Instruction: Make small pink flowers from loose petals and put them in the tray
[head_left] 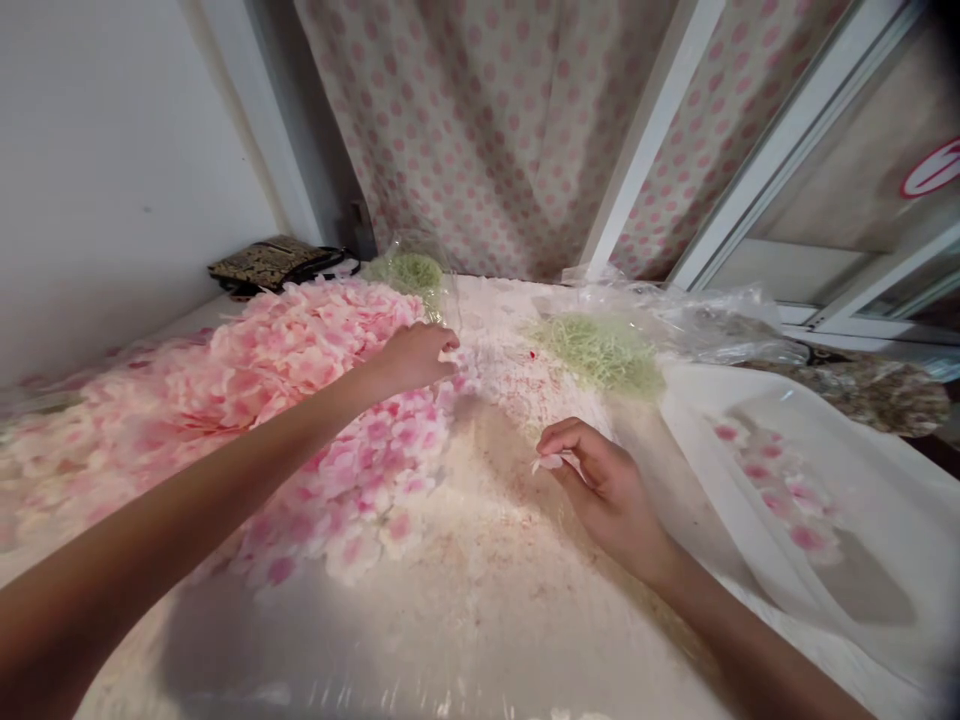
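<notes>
My right hand (600,490) hovers over the middle of the table with thumb and fingers pinched on a pale flower petal (549,462). Farther forward, my left hand (416,358) is at the right edge of a large heap of pink artificial petals (285,350). Its fingers are curled together, and whatever may be between them is hidden or too small to name. Loose pink-and-white petals (360,500) spread out below the left forearm. On the right stands a white plastic tray (720,510) holding several pink-centred petals (780,480).
Pale green shredded filler (604,352) lies beyond my right hand, beside crumpled clear plastic (697,315). A clear bag of green shreds (416,275) and a patterned pouch (266,262) sit at the back. Behind the table hangs a dotted curtain (487,130). A brownish bundle (877,390) lies behind the tray.
</notes>
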